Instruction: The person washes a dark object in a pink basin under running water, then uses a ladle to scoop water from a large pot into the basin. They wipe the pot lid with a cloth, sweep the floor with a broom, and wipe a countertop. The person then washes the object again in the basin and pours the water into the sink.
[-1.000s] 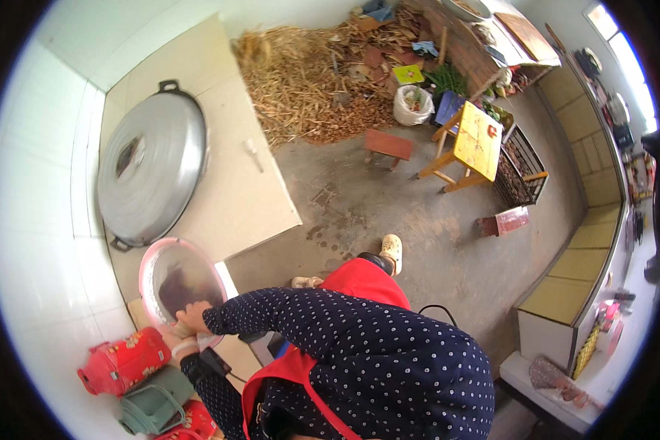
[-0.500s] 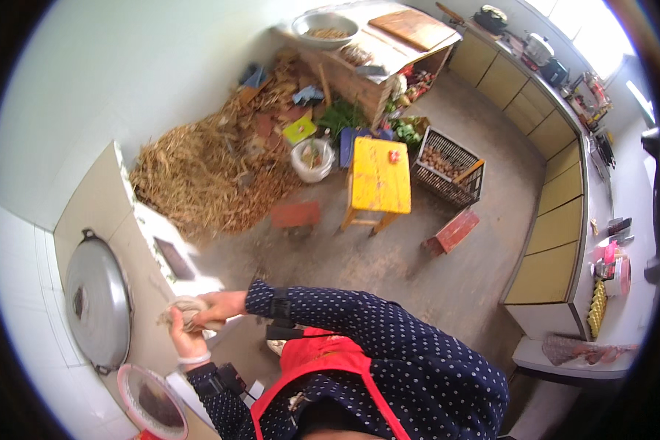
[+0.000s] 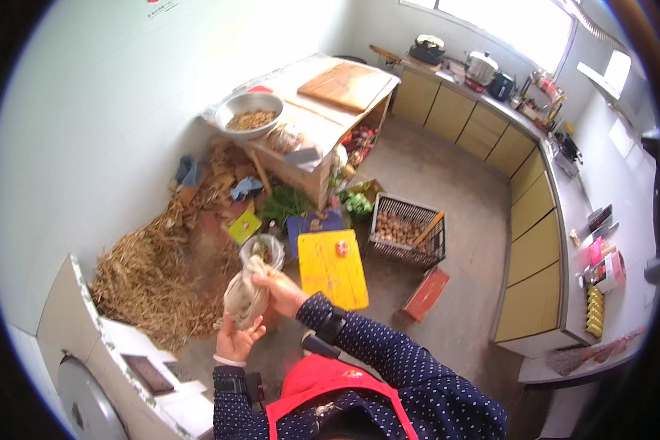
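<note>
A crumpled beige cloth (image 3: 243, 297) hangs between my two hands, in front of a white bucket with scraps. My right hand (image 3: 282, 291) is closed around its upper right side. Lower down, my left hand (image 3: 238, 342) has the cloth's bottom end between thumb and fingers, which are only loosely bent. Just right of the cloth stands a yellow stool (image 3: 331, 275) with a small red-and-white item on top. The bucket (image 3: 274, 249) is partly covered by the cloth and my right hand.
Dry straw (image 3: 147, 271) lies along the left wall. A pot lid (image 3: 88, 400) sits on the stove at lower left. Ahead, a wooden table (image 3: 323, 121) bears a metal basin (image 3: 249, 115) and a board. A black crate (image 3: 409, 231) and red stool (image 3: 427, 295) stand right; cabinets (image 3: 528, 257) line the wall.
Both hands have swung with the cloth from beside the stove at left toward the bucket and yellow stool. The cloth, bunched before, is more spread out. The view has turned left-to-right too.
</note>
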{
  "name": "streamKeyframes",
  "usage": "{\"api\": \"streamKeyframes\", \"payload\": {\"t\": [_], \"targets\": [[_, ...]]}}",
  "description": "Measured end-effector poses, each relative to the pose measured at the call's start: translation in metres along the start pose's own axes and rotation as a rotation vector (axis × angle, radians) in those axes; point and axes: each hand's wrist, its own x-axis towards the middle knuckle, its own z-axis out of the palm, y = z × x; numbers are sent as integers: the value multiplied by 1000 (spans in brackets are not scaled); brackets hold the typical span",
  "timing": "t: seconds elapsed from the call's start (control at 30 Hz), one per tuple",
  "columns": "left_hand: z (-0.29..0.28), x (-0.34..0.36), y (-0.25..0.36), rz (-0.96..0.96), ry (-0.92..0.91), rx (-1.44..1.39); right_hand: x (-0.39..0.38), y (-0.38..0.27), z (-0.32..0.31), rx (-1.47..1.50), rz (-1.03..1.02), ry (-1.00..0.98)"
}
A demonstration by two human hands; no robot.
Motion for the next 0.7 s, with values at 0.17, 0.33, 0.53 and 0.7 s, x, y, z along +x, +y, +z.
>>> {"api": "streamKeyframes", "payload": {"t": [0.17, 0.33, 0.53, 0.7], "targets": [[64, 100, -10, 99, -207, -83, 26, -31, -31, -158, 420, -43], [77, 179, -13, 155, 334, 138, 67, -73, -79, -522, 305, -215], [52, 221, -44, 297, 624, 109, 146, -206, -182, -1247, 7, -149], [57, 205, -113, 436, 783, 93, 200, -364, -318, -993, -27, 98]]}}
